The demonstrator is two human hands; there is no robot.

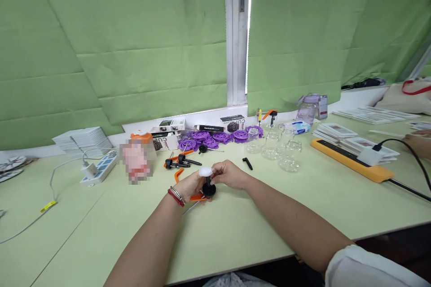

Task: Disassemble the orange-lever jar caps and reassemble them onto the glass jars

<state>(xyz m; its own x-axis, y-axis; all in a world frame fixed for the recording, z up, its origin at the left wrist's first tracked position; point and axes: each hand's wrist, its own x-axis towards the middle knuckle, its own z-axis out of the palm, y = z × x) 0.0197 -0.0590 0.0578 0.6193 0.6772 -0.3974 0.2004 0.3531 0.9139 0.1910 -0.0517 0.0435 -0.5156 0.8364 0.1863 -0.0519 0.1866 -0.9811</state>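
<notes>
Near the front middle of the table, my left hand point(191, 185) is closed round a black grinder shaft with a round base point(209, 189). A white, rounded piece point(205, 171) sits on its upper end. My right hand point(230, 175) is closed at the upper part of the shaft, fingertips beside the white piece. An orange crank handle point(198, 197) and a thin metal rod point(190, 208) show under my left hand. More black grinder shafts point(170, 164) lie just beyond it, among orange handles point(178, 174). A short black handle point(247, 163) lies beyond my right hand.
Purple plastic rings point(220, 137) are heaped at the back with small boxes point(166, 141). Several clear glass jars point(288, 163) stand to the right. An orange power strip point(350, 161) lies beside stacked cards point(336, 131). A white power strip point(99, 170) is left. Another person's hand point(419, 141) shows far right.
</notes>
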